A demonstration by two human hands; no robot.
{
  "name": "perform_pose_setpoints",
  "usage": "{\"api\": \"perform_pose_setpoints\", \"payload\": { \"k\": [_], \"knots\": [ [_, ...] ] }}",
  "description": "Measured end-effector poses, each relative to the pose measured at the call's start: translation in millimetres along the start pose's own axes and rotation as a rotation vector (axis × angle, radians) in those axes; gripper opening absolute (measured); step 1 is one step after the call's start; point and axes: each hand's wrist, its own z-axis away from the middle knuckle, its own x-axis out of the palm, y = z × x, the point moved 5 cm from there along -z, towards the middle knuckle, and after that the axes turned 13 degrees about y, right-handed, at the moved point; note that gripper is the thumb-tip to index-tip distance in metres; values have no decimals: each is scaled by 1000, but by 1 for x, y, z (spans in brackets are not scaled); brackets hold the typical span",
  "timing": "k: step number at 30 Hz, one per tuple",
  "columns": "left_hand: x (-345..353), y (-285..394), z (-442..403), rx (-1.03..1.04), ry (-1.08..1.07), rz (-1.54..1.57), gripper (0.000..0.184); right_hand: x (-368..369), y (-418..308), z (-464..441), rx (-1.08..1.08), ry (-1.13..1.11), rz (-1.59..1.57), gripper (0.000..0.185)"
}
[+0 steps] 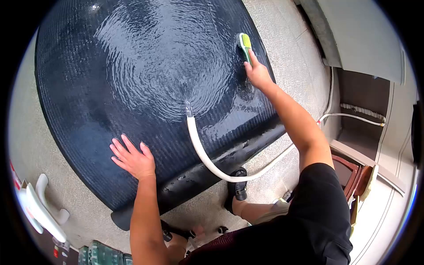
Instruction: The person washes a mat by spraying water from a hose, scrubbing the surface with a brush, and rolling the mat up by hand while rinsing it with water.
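A large black ribbed mat (75, 101) lies on the floor, its near edge rolled up. My left hand (134, 158) rests on the mat with fingers spread, holding nothing. Near the mat's right edge my right hand (257, 73) is closed around the handle of a scrub brush (245, 42) with yellow-green bristles and a white and green body. The bristles face up toward me. Between my hands a white hose (197, 148) runs over the rolled edge, and water (176, 66) flows from its end, rippling across the mat.
The hose trails right toward an opening under a pale cabinet (371, 35). Reddish-brown wooden furniture (346, 174) stands at the right. A white plastic item (42, 212) and green-tinted containers (104, 254) are at lower left. My shoe (239, 187) is beside the rolled edge.
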Motion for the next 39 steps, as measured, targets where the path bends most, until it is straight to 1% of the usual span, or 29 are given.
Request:
{"api": "perform_pose_setpoints", "payload": {
  "k": [1, 3, 4, 5, 6, 8, 9, 10, 11, 12, 13, 14, 15, 18, 19, 21, 23, 25, 27, 29, 30, 31, 33, 34, 35, 37, 39],
  "knots": [
    [-1, 1, -1, -7, 19, -11, 65, 6, -13, -47, -7, 25, 25, 61],
    [0, 2, -5, 1, 27, -23, 65, 11, -30, -105, 31, 65, 44, 60],
    [0, 2, -2, 4, 24, -30, 65, 20, -23, -119, 50, 95, 8, 61],
    [1, -1, 0, -5, 19, -36, 65, 23, -32, -123, 58, 122, -22, 61],
    [-4, -3, 4, 22, 2, -25, 65, 34, -31, -96, 125, 99, -22, 62],
    [-1, -2, -1, -6, 34, -26, 64, 23, -56, -81, 140, 82, -95, 64],
    [2, 4, -3, -7, 45, -3, 64, 21, -43, -23, 94, -6, -38, 66],
    [1, 1, 0, -11, 36, -8, 64, 12, -40, 9, 104, -51, -11, 67],
    [1, -2, 1, -25, 30, -17, 64, 1, -22, 58, 129, -148, -27, 67],
    [0, -2, 0, -25, 29, -15, 63, -4, -28, 61, 147, -141, 23, 67],
    [1, -1, -1, -24, 31, -15, 63, -8, -22, 71, 139, -185, 76, 67],
    [0, -3, 3, -11, 32, -20, 63, -5, -17, 71, 139, -177, 98, 66],
    [3, -2, 3, -16, 40, -20, 63, -2, -17, 50, 122, -162, 127, 66],
    [1, -1, 1, -6, 53, -45, 65, 7, -35, -28, 145, -60, 73, 64],
    [2, 0, 0, -3, 61, -45, 65, 13, -35, -55, 98, -6, 58, 64],
    [1, -2, 2, -6, 83, -24, 65, 13, -41, -59, 144, -9, 12, 65],
    [2, 0, -1, -3, 95, -1, 64, 13, -32, 15, 233, -47, 1, 68],
    [1, -3, 2, -9, 97, -1, 64, 9, -25, 51, 240, -79, -19, 70],
    [1, -3, 2, -15, 92, -15, 64, 2, -12, 106, 264, -208, 39, 69],
    [1, -3, 5, -4, 88, -14, 63, -14, -9, 77, 208, -195, 125, 68],
    [1, -1, 4, -4, 96, -11, 63, -9, -3, 76, 196, -187, 120, 67],
    [1, -1, 4, 1, 91, -13, 63, -4, -2, 47, 225, -147, 154, 65],
    [2, -2, 3, -2, 81, -15, 63, 0, -1, -16, 256, 12, 131, 62],
    [2, -2, 4, -1, 84, -20, 63, 12, 6, -45, 271, 56, 104, 64],
    [3, -3, 7, -16, 75, -24, 63, 15, -5, -52, 279, 65, 57, 67],
    [0, -4, 4, -19, 70, -13, 64, 14, -28, -20, 386, 5, -12, 69],
    [1, -2, 1, -22, 72, -5, 64, 17, -34, 33, 367, -87, 35, 72]
  ]
}}
